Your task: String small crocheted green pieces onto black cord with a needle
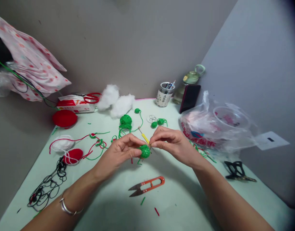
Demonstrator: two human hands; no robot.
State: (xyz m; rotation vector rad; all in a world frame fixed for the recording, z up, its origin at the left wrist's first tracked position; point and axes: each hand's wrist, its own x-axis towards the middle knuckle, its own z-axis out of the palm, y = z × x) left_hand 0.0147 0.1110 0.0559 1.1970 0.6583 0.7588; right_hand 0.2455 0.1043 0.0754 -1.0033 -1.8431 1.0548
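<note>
My left hand is closed round a small green crocheted ball, thumb in front. Close against the ball's right side, my right hand pinches something thin, too small to name. Just behind the fingers shows a crochet hook with a yellow handle; whether a hand touches it I cannot tell. Beyond my left hand sits a ball of green yarn with a strand trailing from it. Smaller green crocheted pieces lie past my right hand. Orange thread snips rest on the table nearer to me.
White stuffing, a box with red scissors on it, a pen tin, a bottle and a phone line the back. Tangled black cord lies left; a plastic bag and black claw clip right.
</note>
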